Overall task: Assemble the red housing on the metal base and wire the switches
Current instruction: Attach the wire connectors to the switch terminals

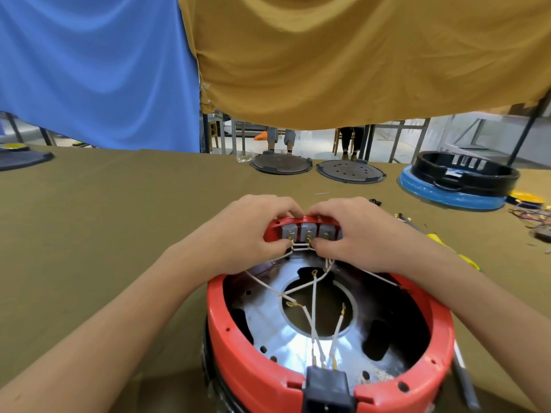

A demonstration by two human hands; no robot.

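- Table (119, 222), covered in olive-brown cloth, fills the view; blue cloth (89, 70) and mustard cloth (357, 55) hang across the far side.
- Red housing (238, 353), a ring, sits near centre on the table, around the metal base (268, 326); the shiny base plate shows a round central hole and dark slots.
- Black-and-blue housing (456, 186) stands at far right, well apart.
- Two dark round plates (281, 163) (350, 172) lie side by side at the far edge.
- Left hand (247, 234) curls over the far rim of the red ring, fingertips on top, thumb pinching at a switch terminal inside.
- Right hand (354, 231) mirrors it just beside, fingers hooked over the rim, thumb pressing at the next terminal. The two hands nearly touch.
- Grey switches (308, 231), a row of three visible, sit in the far wall of the ring between the hands.
- Black power socket (328, 389) is set in the near wall.
- White wires (313, 308) with brass terminals run from socket and switches, several ends loose over the base.
- Yellow-handled tool (468, 260) lies right of the right forearm; tangled wires (533, 216) at far right.
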